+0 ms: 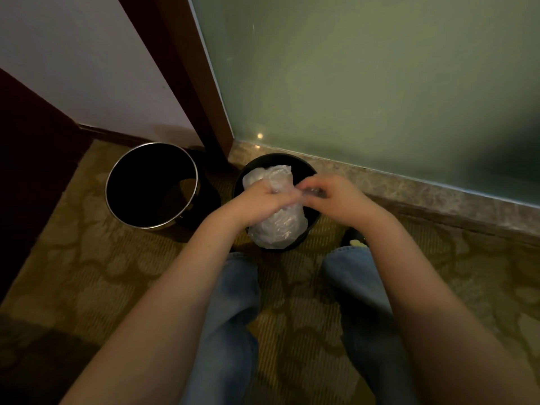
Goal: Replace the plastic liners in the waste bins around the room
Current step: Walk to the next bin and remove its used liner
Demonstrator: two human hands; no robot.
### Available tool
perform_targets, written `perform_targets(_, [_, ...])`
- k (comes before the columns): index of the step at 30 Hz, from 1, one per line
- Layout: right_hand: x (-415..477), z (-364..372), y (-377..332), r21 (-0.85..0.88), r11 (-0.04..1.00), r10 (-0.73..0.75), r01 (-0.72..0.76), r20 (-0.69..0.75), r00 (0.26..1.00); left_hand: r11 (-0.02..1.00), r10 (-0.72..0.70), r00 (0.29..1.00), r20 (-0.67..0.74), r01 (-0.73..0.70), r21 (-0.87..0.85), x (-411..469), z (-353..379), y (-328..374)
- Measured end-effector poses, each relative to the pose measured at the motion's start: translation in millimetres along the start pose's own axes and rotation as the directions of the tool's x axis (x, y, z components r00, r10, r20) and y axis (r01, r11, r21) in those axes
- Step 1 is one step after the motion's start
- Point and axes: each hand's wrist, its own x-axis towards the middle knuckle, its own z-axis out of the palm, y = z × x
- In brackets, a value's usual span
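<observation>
From the head view, the liner [277,226] sits just above the middle of the frame. It is a clear, crinkled plastic bag, bunched into a pale, glossy wad. It lies across the mouth of the bin [307,168], a black round one, with its lower end over the near rim and its upper end showing past the hands. The left hand [263,200] has its fingers curled round the gathered middle of the liner and grips it. The right hand [336,198] is just beside it, fingertips drawn together on a thin piece of the plastic. It seems to be a pinch, though the film is hard to make out there in the dim light. Both hands are over the bin's opening, and they hide much of the liner and of the bin's inside.

To the left, near but apart, stands a second bin [107,185] with a bright metal rim and a dark inside. Both bins stand on patterned carpet [87,273]. Behind them a wooden frame [187,68] rises in the upper middle, and a frosted glass panel [365,83] fills the upper right above a stone sill [409,185]. Jeans [230,317] and a shoe toe [355,241] show in the lower half, between the forearms.
</observation>
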Motion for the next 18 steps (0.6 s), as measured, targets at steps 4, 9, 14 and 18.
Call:
perform_targets(4, [2.0,-3.2,-1.3,0.079,0.996,0.052,-0.046,-0.076,0.996,0.990,0.103,0.981,-0.163,-0.117,-0.078,1.5,4.5,2.8])
perform_targets(9, [2.9,-2.7,-21.7,0.599,0.785,0.253,-0.159,-0.075,0.965,0.919,0.375,0.886,-0.273,-0.317,0.236,16.7,11.1,-7.1])
perform_targets(14, [-0.3,-0.3,-32.7,0.816,0.503,0.313,-0.286,0.137,0.940,0.918,0.377,0.865,-0.331,-0.302,0.257,26.4,14.2,-10.3])
perform_targets(18, [0.8,7.4,-30.1,0.722,0.621,0.353,-0.306,0.091,0.931,0.969,0.246,0.910,-0.334,-0.220,0.113,26.0,9.3,-9.5])
